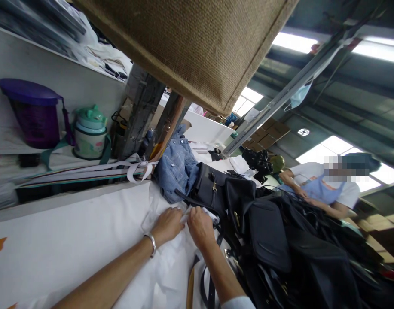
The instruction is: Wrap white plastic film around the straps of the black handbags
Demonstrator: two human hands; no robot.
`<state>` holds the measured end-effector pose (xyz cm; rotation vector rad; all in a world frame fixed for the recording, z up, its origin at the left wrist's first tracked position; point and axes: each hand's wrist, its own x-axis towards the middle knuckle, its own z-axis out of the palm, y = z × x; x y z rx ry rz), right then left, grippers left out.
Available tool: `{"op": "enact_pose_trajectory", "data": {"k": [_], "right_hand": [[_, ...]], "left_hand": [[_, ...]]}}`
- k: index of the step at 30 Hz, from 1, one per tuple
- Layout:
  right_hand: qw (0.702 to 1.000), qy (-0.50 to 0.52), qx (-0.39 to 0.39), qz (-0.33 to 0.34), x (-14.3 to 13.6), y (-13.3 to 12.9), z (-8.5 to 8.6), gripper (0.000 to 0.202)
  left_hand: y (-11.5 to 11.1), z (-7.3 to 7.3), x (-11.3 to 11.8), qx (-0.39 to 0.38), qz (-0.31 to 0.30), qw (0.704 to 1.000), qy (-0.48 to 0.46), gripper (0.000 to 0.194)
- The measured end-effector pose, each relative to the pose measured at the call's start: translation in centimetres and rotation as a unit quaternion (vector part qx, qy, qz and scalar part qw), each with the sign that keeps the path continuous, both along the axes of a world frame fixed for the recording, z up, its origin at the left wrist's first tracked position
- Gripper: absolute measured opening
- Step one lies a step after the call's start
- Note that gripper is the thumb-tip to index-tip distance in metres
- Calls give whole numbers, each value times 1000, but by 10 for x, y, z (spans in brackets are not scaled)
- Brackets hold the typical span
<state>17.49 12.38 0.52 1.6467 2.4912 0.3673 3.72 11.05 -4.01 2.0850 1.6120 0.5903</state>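
Observation:
My left hand, with a silver bracelet at the wrist, is closed with its fingertips on a thin whitish sheet. Right beside it, my right hand pinches the same sheet. Whether it is paper or plastic film, I cannot tell. Crumpled translucent wrapping lies by my left fingers. Just beyond both hands sits a bunched blue denim garment. Black bags are heaped close to my right hand, and a dark strap lies beneath my right forearm.
A brown woven bag or cloth hangs overhead near the camera. At left stand a purple lidded container and a green-topped bottle, by a post. The white table runs below. Across the bag pile, a person handles black material.

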Motion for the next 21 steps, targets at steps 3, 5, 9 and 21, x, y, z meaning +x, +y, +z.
{"op": "enact_pose_trajectory", "data": {"k": [3,5,9,21], "right_hand": [[1000,11,16,-11,5,5,-6,14],[999,24,21,-22,7,7,-9,14],[999,51,5,-14,9,5,-8,13],[993,114,-26,-3,13,-8,-3,18]], "left_hand": [[0,1,-1,-4,-2,1000,-6,15],[0,0,-1,-5,-2,1000,-12,13],[2,-4,1,-8,9,1000,-26,10],[6,-10,4,1,8,997,-77,10]]}}
